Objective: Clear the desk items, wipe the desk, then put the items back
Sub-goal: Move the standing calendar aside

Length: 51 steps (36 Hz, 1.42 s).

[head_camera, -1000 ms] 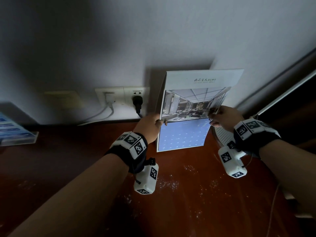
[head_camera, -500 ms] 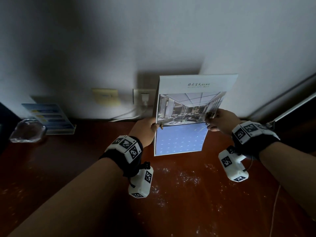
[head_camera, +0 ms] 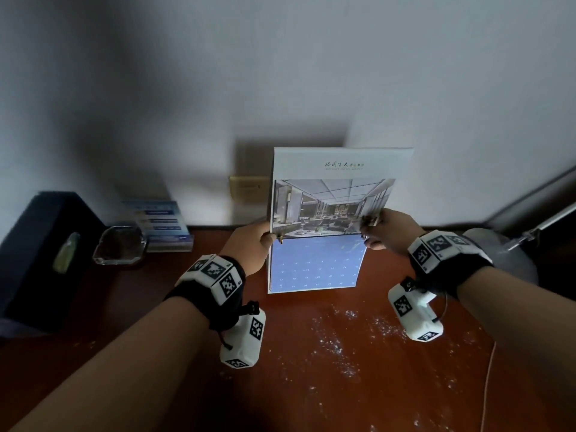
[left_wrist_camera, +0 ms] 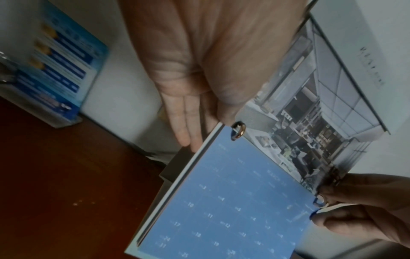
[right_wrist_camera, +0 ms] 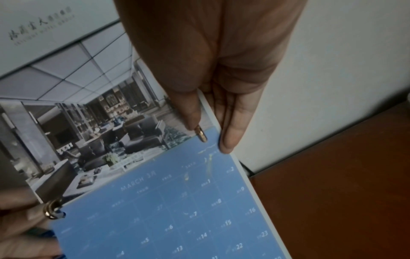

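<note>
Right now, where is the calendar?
In the head view, the calendar is held up over the back of the desk, left hand on its left edge, right hand on its right.

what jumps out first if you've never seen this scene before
A ring-bound calendar, photo page over a blue March grid, is held upright before the wall, the left hand pinching its left edge and the right hand its right. Below it, white specks litter the red-brown desk.
</note>
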Motion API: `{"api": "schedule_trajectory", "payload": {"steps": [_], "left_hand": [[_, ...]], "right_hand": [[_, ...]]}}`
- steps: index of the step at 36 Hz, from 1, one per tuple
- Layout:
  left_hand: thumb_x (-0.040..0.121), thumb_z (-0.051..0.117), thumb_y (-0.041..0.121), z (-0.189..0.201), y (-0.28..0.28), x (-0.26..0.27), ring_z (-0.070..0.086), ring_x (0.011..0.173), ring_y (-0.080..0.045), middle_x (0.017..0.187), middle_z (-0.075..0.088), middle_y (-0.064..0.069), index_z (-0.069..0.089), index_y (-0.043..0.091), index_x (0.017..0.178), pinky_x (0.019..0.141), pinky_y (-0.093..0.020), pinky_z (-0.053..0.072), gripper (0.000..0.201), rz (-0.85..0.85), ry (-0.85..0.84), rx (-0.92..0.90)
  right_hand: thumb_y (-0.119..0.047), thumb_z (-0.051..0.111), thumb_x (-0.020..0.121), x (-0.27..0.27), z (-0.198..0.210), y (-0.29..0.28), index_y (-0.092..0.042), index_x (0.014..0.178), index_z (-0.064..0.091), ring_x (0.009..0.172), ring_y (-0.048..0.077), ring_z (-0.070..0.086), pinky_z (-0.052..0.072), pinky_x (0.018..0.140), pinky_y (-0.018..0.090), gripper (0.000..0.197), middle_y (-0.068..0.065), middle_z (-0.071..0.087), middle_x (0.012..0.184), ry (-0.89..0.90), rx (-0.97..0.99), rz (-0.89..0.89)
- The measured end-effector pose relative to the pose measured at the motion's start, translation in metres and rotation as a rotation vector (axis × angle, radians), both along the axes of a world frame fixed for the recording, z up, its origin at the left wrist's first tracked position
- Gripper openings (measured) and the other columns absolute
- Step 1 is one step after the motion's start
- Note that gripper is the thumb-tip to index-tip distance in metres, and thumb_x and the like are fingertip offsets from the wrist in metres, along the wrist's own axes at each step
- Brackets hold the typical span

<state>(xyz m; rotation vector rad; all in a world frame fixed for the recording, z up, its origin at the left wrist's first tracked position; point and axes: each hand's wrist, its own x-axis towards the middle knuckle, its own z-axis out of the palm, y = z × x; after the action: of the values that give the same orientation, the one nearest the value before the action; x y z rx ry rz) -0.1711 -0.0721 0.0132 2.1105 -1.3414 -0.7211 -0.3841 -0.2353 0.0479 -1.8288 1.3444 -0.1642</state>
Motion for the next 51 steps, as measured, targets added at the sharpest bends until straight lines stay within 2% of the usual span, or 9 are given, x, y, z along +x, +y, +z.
{"api": "schedule_trajectory", "payload": {"steps": [6, 11, 15, 20, 24, 31, 34, 38, 51], "left_hand": [[0.099, 0.041, 0.021, 0.001, 0.023, 0.032, 0.065, 0.091, -0.03, 0.093, 0.066, -0.016, 0.058, 0.005, 0.097, 0.078, -0.045, 0.052, 0.023, 0.031, -0.014, 0.028], [0.099, 0.041, 0.021, 0.0, 0.035, 0.059, 0.065, 0.093, -0.031, 0.093, 0.066, -0.017, 0.057, 0.006, 0.094, 0.08, -0.047, 0.052, 0.023, 0.061, -0.01, 0.05], [0.099, 0.04, 0.02, -0.001, 0.041, 0.076, 0.065, 0.093, -0.032, 0.092, 0.066, -0.018, 0.051, 0.009, 0.085, 0.081, -0.047, 0.052, 0.021, 0.084, -0.007, 0.056], [0.099, 0.04, 0.02, -0.006, 0.047, 0.097, 0.065, 0.096, -0.032, 0.097, 0.065, -0.018, 0.053, 0.006, 0.09, 0.08, -0.045, 0.052, 0.022, 0.11, 0.0, 0.068], [0.1, 0.039, 0.021, -0.012, 0.047, 0.111, 0.064, 0.098, -0.032, 0.1, 0.064, -0.018, 0.054, 0.004, 0.095, 0.075, -0.039, 0.047, 0.023, 0.115, -0.007, 0.088], [0.099, 0.039, 0.02, -0.02, 0.044, 0.131, 0.064, 0.096, -0.032, 0.102, 0.064, -0.017, 0.057, 0.004, 0.101, 0.083, -0.045, 0.051, 0.024, 0.142, 0.003, 0.081], [0.099, 0.04, 0.019, -0.025, 0.043, 0.137, 0.063, 0.098, -0.032, 0.104, 0.064, -0.017, 0.058, 0.004, 0.102, 0.085, -0.045, 0.05, 0.024, 0.152, 0.009, 0.079], [0.098, 0.04, 0.019, -0.03, 0.043, 0.145, 0.063, 0.098, -0.031, 0.105, 0.065, -0.017, 0.059, 0.004, 0.102, 0.086, -0.044, 0.049, 0.024, 0.161, -0.013, 0.088], [0.098, 0.041, 0.019, -0.042, 0.038, 0.158, 0.064, 0.094, -0.035, 0.103, 0.065, -0.021, 0.058, 0.001, 0.103, 0.084, -0.047, 0.049, 0.026, 0.178, 0.012, 0.094]], "right_hand": [[-0.025, 0.063, 0.089, 0.036, -0.007, 0.018, 0.0, 0.101, 0.059, 0.079, 0.026, 0.069, 0.059, 0.076, 0.035, 0.028, 0.01, 0.067, 0.079, -0.004, -0.007, 0.02], [-0.021, 0.062, 0.089, 0.063, -0.006, 0.031, -0.004, 0.091, 0.06, 0.079, 0.028, 0.069, 0.059, 0.078, 0.039, 0.017, 0.012, 0.068, 0.081, 0.007, -0.018, 0.065], [-0.02, 0.054, 0.093, 0.083, -0.004, 0.037, -0.001, 0.087, 0.06, 0.067, 0.023, 0.064, 0.056, 0.067, 0.029, 0.02, 0.009, 0.065, 0.073, 0.037, -0.045, 0.138], [-0.021, 0.056, 0.092, 0.105, -0.007, 0.041, -0.002, 0.087, 0.061, 0.08, 0.031, 0.07, 0.059, 0.077, 0.04, 0.021, 0.012, 0.069, 0.078, 0.029, -0.05, 0.152], [-0.022, 0.057, 0.092, 0.119, -0.009, 0.044, -0.004, 0.089, 0.058, 0.082, 0.03, 0.07, 0.059, 0.078, 0.04, 0.018, 0.009, 0.067, 0.076, 0.026, -0.047, 0.156], [-0.028, 0.056, 0.092, 0.141, -0.018, 0.046, -0.005, 0.09, 0.058, 0.08, 0.031, 0.07, 0.058, 0.079, 0.043, 0.023, 0.012, 0.07, 0.081, 0.047, -0.076, 0.141], [-0.029, 0.056, 0.091, 0.147, -0.023, 0.045, -0.012, 0.08, 0.055, 0.08, 0.031, 0.07, 0.056, 0.08, 0.047, 0.021, 0.016, 0.072, 0.085, 0.058, -0.096, 0.125], [-0.031, 0.057, 0.09, 0.155, -0.028, 0.046, -0.006, 0.089, 0.058, 0.078, 0.03, 0.07, 0.057, 0.079, 0.046, 0.025, 0.015, 0.072, 0.082, 0.064, -0.096, 0.113], [-0.036, 0.055, 0.09, 0.165, -0.041, 0.045, -0.018, 0.074, 0.047, 0.078, 0.028, 0.069, 0.055, 0.082, 0.044, 0.025, 0.01, 0.071, 0.08, 0.1, -0.131, 0.134]]}}
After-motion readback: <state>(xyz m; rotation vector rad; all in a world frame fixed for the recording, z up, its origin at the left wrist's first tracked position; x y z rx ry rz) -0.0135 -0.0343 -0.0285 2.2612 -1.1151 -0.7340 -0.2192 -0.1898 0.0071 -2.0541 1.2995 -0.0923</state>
